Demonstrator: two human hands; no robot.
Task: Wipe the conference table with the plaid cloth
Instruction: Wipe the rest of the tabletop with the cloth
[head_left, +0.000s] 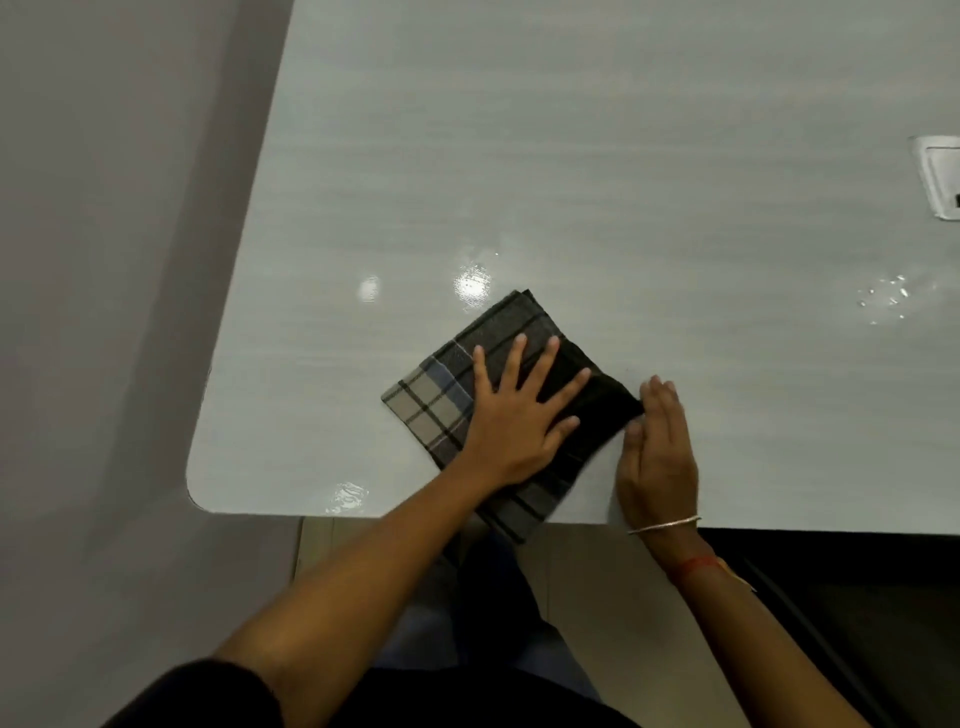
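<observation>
Glossy grey bench (571, 156) carries the plaid cloth (431, 410); my left hand (519, 415) presses flat on it, fingers spread, and my right hand (657, 457) rests straight-fingered against its right corner.

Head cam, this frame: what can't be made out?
Head view: panel at the right of the table, cut off by the frame edge.
Middle of the plaid cloth, covered by the left hand.
Whether the right hand pinches or only touches the cloth's corner: seen edge-on.
The droplets at right: too small to separate from glare.
</observation>
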